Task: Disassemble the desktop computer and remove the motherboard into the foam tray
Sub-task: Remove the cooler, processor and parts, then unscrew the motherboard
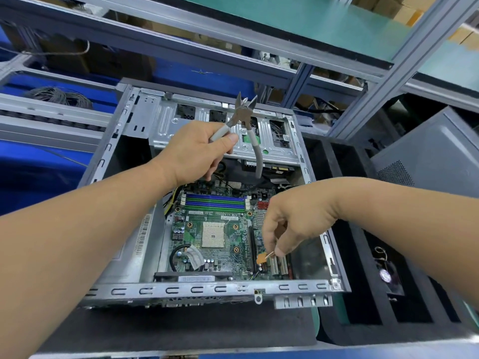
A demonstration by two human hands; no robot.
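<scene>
The motherboard [217,237] lies flat in the floor of the open computer case [145,255], still seated, with its bare CPU socket [213,234] near the board's middle and the blue and green memory slots [215,202] along the far edge. The board's long axis runs roughly from the near wall of the case to the far one.

The right hand [293,224] is the nearer of the two: it reaches down onto the board's near right corner, beside the white expansion slots [278,265], with thumb and forefinger pinching a thin wire that ends at a small orange tab [261,259]. What the tab belongs to is too small to tell. The board lies directly below and to the left of this hand.

The left hand [197,151] hangs above the far edge of the board, fingers curled round one grey handle of a pair of diagonal cutters [243,117], whose blades stand apart and point away toward the drive cage [220,128]. The board lies below and nearer than this hand.

To the right of the case sits the black foam tray [344,255], with a small fan [386,274] in one compartment. By my judgement, the board has to travel rightward to reach it.
</scene>
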